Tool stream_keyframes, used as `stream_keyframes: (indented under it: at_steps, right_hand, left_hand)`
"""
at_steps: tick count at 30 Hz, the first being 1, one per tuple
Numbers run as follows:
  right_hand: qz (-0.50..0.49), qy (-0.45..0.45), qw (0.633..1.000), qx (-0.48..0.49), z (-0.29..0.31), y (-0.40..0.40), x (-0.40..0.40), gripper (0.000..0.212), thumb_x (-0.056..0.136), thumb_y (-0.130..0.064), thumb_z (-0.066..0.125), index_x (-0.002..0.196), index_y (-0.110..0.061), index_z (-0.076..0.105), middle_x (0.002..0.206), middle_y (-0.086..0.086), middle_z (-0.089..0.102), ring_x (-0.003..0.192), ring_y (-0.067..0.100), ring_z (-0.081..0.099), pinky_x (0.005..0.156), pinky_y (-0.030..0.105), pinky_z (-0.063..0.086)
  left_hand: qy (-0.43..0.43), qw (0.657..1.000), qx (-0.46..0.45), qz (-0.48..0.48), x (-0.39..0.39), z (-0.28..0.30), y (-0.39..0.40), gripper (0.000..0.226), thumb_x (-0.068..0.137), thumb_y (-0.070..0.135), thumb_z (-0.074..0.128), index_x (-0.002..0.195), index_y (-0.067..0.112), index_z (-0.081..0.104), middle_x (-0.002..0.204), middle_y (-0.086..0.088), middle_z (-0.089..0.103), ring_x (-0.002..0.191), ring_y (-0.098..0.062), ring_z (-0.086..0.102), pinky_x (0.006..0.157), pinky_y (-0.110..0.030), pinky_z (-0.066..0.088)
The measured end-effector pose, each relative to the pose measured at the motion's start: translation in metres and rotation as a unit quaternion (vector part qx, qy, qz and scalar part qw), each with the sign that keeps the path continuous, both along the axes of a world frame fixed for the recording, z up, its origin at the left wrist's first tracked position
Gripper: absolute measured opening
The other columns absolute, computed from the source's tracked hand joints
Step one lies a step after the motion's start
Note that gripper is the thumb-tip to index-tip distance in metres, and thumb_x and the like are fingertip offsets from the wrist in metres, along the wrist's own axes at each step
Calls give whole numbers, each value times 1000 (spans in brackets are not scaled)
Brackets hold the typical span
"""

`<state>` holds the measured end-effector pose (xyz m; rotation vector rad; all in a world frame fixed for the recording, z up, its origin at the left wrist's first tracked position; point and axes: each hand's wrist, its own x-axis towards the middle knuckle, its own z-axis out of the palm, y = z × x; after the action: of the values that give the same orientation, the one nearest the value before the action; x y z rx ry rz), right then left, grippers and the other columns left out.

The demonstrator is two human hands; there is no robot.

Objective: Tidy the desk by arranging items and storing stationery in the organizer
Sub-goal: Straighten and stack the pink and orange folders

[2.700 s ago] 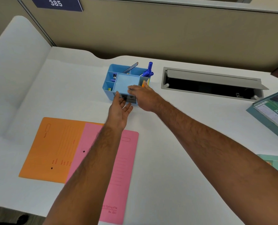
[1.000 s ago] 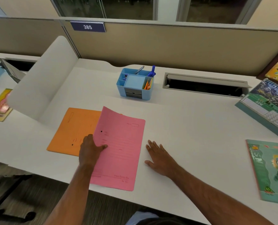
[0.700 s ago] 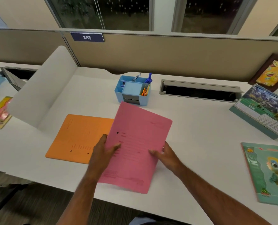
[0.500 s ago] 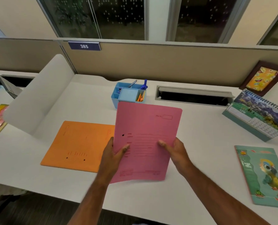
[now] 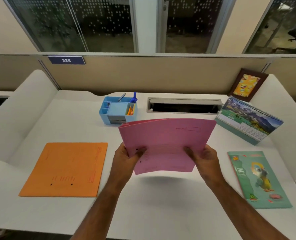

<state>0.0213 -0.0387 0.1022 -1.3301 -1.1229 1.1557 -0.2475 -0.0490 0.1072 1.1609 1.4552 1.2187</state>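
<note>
A pink file folder [image 5: 166,142] hangs in the air over the middle of the white desk [image 5: 152,201], tilted up toward me. My left hand [image 5: 126,161] grips its left edge and my right hand [image 5: 202,160] grips its right edge, thumbs on the front. An orange folder [image 5: 66,168] lies flat at the left. The blue desk organizer [image 5: 117,110] stands at the back behind the pink folder, with pens and orange stationery in its compartments.
A desk calendar [image 5: 247,118] and a framed picture [image 5: 247,84] stand at the back right. A green notebook with a parrot [image 5: 258,179] lies at the right. An open cable tray [image 5: 183,106] runs along the back. White side dividers [image 5: 22,108] flank the desk.
My hands left the organizer and came to the pink folder. Both took hold of it and lifted it off the orange folder, raising it and carrying it right to the middle.
</note>
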Motion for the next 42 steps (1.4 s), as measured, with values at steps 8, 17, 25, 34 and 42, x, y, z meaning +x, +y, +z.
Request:
stream_keyframes:
  at_steps: [8,17,25,34,42]
  right_hand:
    - [30,-88,994,-50,-60,-23,32,35,86,-36,77,116,-21,69,104,-8,77,93,7,72,82,22,59]
    - [17,-70,996,-45,-60,-16,39,22,95,-24,70,117,-22,65,103,-9,75,89,0,70,71,9,52]
    - [33,-72,995,-54,-74,-15,43,31,95,-26,70,125,-20,67,111,-8,76,100,6,72,85,21,57]
    - [73,-25,989,-123,-94,-26,51,33,95,-23,69,127,-19,63,114,0,76,94,22,76,77,39,64]
    - [57,-44,989,-129,-102,-25,50,32,95,-25,69,126,-20,63,111,1,76,90,23,76,75,43,64]
  left_hand:
    - [93,989,-73,-88,20,-53,-18,25,99,24,68,122,31,64,113,15,74,107,-5,69,94,-29,59]
    - [130,981,-72,-125,23,-55,-16,25,105,27,58,129,29,62,116,16,71,108,-5,68,91,-23,57]
    - [63,990,-86,-95,25,-63,-14,37,101,28,65,137,29,55,124,13,70,110,-8,70,85,-28,61]
    - [-3,961,-217,173,-38,-108,-47,29,95,19,72,119,17,57,107,-2,64,90,-15,64,80,-36,56]
    - [-32,815,-345,466,-141,-142,-73,69,78,25,87,130,-2,51,127,-23,57,113,-45,62,90,-52,54]
